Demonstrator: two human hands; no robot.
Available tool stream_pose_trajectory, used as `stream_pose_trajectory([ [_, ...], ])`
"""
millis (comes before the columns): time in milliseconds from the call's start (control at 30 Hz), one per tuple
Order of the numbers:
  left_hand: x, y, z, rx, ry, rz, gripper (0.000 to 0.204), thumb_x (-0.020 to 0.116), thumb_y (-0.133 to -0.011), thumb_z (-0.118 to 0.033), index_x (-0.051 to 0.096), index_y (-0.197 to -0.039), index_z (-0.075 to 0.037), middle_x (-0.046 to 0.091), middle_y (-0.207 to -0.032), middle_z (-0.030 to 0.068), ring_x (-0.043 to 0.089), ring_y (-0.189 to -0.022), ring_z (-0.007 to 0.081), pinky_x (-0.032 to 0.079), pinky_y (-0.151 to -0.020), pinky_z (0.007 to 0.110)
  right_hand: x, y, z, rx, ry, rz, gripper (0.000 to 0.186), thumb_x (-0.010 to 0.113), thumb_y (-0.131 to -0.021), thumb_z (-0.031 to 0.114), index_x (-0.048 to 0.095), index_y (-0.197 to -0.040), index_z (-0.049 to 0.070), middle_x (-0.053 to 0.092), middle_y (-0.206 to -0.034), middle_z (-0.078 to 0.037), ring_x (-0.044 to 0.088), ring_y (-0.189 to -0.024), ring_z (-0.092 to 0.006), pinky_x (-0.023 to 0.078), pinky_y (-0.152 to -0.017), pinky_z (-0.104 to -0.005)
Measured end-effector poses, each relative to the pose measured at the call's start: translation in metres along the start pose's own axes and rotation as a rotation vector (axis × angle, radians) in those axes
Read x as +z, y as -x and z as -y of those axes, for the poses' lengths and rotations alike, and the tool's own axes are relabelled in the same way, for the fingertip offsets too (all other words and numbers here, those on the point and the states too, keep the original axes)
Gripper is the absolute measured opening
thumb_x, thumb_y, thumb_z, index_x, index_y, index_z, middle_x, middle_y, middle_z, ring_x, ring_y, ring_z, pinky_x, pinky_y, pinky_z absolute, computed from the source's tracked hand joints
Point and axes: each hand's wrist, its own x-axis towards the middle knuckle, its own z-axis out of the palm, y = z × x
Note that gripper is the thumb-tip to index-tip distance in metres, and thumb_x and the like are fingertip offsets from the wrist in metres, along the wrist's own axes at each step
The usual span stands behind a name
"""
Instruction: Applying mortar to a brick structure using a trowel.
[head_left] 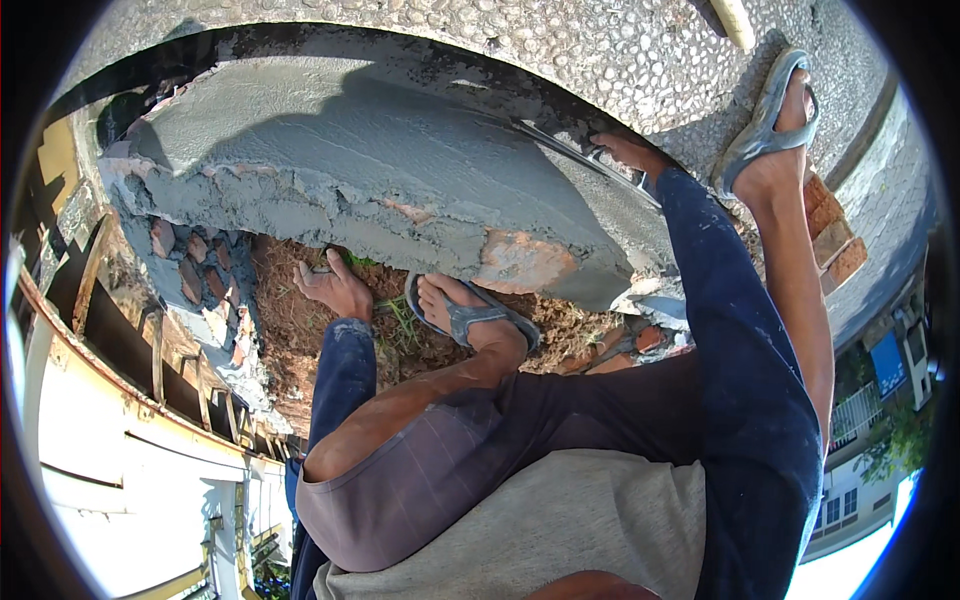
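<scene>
My right hand [632, 156] grips the handle of a plastering trowel [562, 147], a long narrow blade that shows nearly edge-on. The trowel lies against the wet grey mortar [390, 140] on the face of a low curved wall, towards its right part. Over the bare soil, near the wall's rough lower edge, my left hand [342, 290] is open, its fingers apart, smeared with grey and holding nothing. A patch of exposed brick [525, 262] breaks the mortar along that edge.
One sandalled foot [478, 318] stands on the soil [290, 340] beside my left hand; the other foot [765, 165] rests on the pebbled paving [560, 50]. Broken bricks set in mortar [200, 270] lie at left. Loose bricks [838, 240] sit at right.
</scene>
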Motion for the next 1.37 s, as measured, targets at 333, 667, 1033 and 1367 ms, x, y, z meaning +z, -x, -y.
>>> stream_pose_trajectory([
  [333,-0.003,-0.004,-0.002,-0.009,0.047,0.040,0.095,0.046,-0.094,-0.060,0.013,-0.144,0.013,0.004,-0.148,0.0280,0.008,-0.138,0.0428,0.016,-0.113,0.052,0.050,0.026,0.141,-0.134,0.272,0.057,0.062,0.048,-0.092,0.055,0.060,-0.120,0.002,0.060,-0.095,-0.011,0.056,-0.089,-0.0265,0.044,-0.082,-0.0431],
  [667,-0.009,-0.006,0.017,-0.027,0.056,0.082,0.098,0.049,-0.093,-0.061,0.014,-0.145,0.014,0.000,-0.151,0.0278,0.004,-0.142,0.0412,0.010,-0.115,0.052,0.068,0.072,0.187,-0.322,0.203,-0.031,0.073,0.040,-0.094,0.060,0.056,-0.126,-0.003,0.059,-0.124,-0.021,0.055,-0.112,-0.0315,0.041,-0.098,-0.0424],
  [1033,-0.026,-0.014,-0.001,-0.139,0.257,0.300,0.101,0.054,-0.089,-0.063,0.011,-0.149,0.006,-0.012,-0.157,0.0169,-0.016,-0.145,0.0332,0.000,-0.116,0.049,0.073,-0.058,0.124,-0.444,0.340,-0.112,0.029,0.042,-0.098,0.023,0.057,-0.106,-0.001,0.055,-0.082,-0.015,0.045,-0.071,-0.0266,0.041,-0.071,-0.0444],
  [1367,-0.028,-0.014,0.019,-0.171,0.282,0.249,0.102,0.058,-0.087,-0.062,0.009,-0.152,0.001,-0.002,-0.159,0.0150,-0.015,-0.146,0.0327,-0.001,-0.116,0.050,0.100,0.102,0.224,-0.597,0.352,-0.145,0.052,0.047,-0.092,0.045,0.059,-0.092,-0.005,0.053,-0.073,-0.015,0.045,-0.070,-0.0247,0.040,-0.073,-0.0441],
])
